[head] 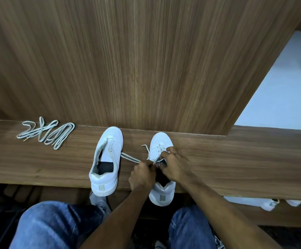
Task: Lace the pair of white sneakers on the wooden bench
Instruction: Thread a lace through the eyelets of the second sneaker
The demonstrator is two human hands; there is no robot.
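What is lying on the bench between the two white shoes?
In the head view, a loose stretch of shoelace lies on the bench between the left shoe and the right shoe.

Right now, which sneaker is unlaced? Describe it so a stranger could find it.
On the wooden bench, two white sneakers stand side by side, toes toward the panel. It is the left sneaker: untouched, with bare eyelets and an open tongue, while both hands work a lace on the other.

Both forearms reach forward, converging; left hand (142,174) and right hand (175,165) meet, fingers (164,155) curled in a pinch.
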